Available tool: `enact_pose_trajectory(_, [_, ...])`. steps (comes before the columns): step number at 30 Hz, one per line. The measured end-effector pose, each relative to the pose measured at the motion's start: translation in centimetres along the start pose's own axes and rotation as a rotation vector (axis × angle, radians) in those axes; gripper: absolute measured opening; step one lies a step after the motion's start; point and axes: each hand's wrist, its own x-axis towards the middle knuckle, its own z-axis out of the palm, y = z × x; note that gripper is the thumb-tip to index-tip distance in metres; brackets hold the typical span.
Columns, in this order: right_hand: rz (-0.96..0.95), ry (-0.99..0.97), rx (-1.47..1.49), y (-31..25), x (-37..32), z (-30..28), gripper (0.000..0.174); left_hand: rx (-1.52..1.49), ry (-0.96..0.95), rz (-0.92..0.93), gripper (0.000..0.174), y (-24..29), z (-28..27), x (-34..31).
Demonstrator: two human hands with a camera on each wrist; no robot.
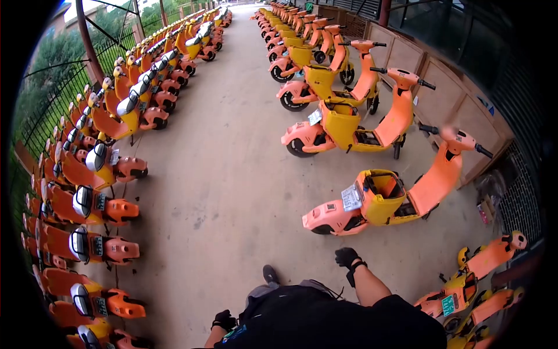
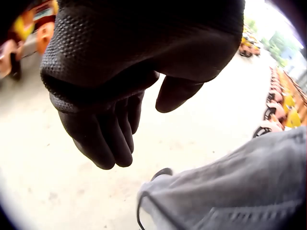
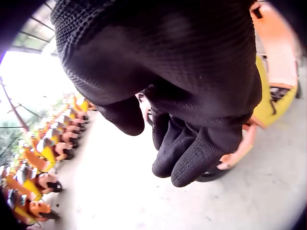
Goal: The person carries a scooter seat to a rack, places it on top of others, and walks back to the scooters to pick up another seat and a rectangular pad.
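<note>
My left hand (image 1: 224, 321), in a black glove, hangs low beside the body in the head view. In the left wrist view this hand (image 2: 129, 72) has loosely bent fingers and a thumb apart from them, with nothing between. The right hand (image 1: 347, 257), gloved too, is held out in front at the right, below the rear of the nearest orange and yellow scooter (image 1: 386, 209). Seen from the right wrist, that hand (image 3: 168, 96) has loosely curled fingers around nothing, and part of a scooter (image 3: 276, 52) shows behind it.
A long row of scooters (image 1: 96, 198) lines the left side by a fence. More scooters (image 1: 354, 125) stand along the right, in front of wooden panels (image 1: 407, 55). Others (image 1: 465, 285) are at the lower right. Concrete floor (image 1: 215, 145) runs between the rows.
</note>
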Motion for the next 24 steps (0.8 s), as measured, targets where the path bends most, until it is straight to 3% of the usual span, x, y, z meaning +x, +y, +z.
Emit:
enact_pose_trajectory(1, [0.157,0.084,0.128,0.8,-0.3,-0.7,0.011,-0.648,0.148,-0.311,0.027,12.2,-1.9,-4.7])
enact_pose_trajectory(2, [0.240,0.088,0.173,3.7,0.2,-1.6,0.021,-0.524,0.242,-0.274,0.026,18.3,-3.6,-4.6])
enact_pose_trajectory(3, [0.594,0.213,0.497,3.2,-0.6,-1.8,0.021,-0.449,0.233,-0.235,0.022,23.3,-5.9,-3.4])
enact_pose_trajectory(4, [0.633,0.269,0.496,4.4,-0.7,-1.7,0.021,-0.460,0.251,-0.204,0.016,28.1,-7.9,-2.2])
enact_pose_trajectory(5, [0.668,0.331,0.496,5.1,-0.7,-1.4,0.024,-0.430,0.218,-0.114,0.028,31.0,-10.1,0.4])
enact_pose_trajectory(6, [0.789,0.405,0.610,2.0,-1.6,-1.5,0.034,-0.178,0.140,0.055,0.016,35.1,-11.8,1.6])
enact_pose_trajectory(8, [0.746,0.332,0.475,2.4,-0.1,-1.0,0.028,-0.312,0.214,-0.032,0.027,43.0,-13.3,3.6])
enact_pose_trajectory(10, [0.781,0.195,0.462,3.7,3.5,-1.8,0.040,-0.304,0.202,-0.029,0.028,47.6,-14.4,7.4])
enact_pose_trajectory(11, [0.755,0.226,0.528,3.3,5.4,-2.3,0.042,-0.305,0.198,-0.025,0.028,49.7,-15.0,9.3])
enact_pose_trajectory(14, [0.811,0.221,0.792,3.8,13.3,-5.0,0.026,-0.360,0.234,-0.061,0.016,53.8,-15.1,13.6])
enact_pose_trajectory(15, [0.866,0.203,0.816,0.4,15.9,-6.6,0.028,-0.418,0.206,-0.076,0.018,54.1,-15.4,14.8])
enact_pose_trajectory(16, [0.826,0.198,0.635,-4.7,17.6,-8.9,0.022,-0.483,0.234,-0.187,0.021,53.5,-15.9,17.2])
enact_pose_trajectory(18, [0.685,0.192,0.584,-8.4,25.5,-12.6,0.024,-0.664,0.081,-0.248,0.028,54.0,-17.5,18.0])
enact_pose_trajectory(20, [0.256,0.126,0.082,-15.8,33.5,-17.9,0.024,-0.829,0.137,-0.273,0.027,55.6,-18.1,20.0])
enact_pose_trajectory(21, [0.045,0.210,-0.035,-20.2,36.9,-20.0,0.025,-0.848,0.139,-0.282,0.027,57.0,-18.2,20.4])
enact_pose_trajectory(22, [-0.031,0.139,-0.240,-24.3,40.7,-22.4,0.006,-0.766,0.205,-0.262,0.029,59.1,-18.3,20.3])
enact_pose_trajectory(23, [0.109,0.056,0.206,-27.4,45.1,-24.6,0.009,-0.680,0.270,-0.234,0.032,61.1,-18.5,20.6])
enact_pose_trajectory(24, [-0.141,0.022,0.103,-31.6,47.6,-26.5,0.017,-0.693,0.273,-0.228,0.032,63.0,-18.8,21.4])
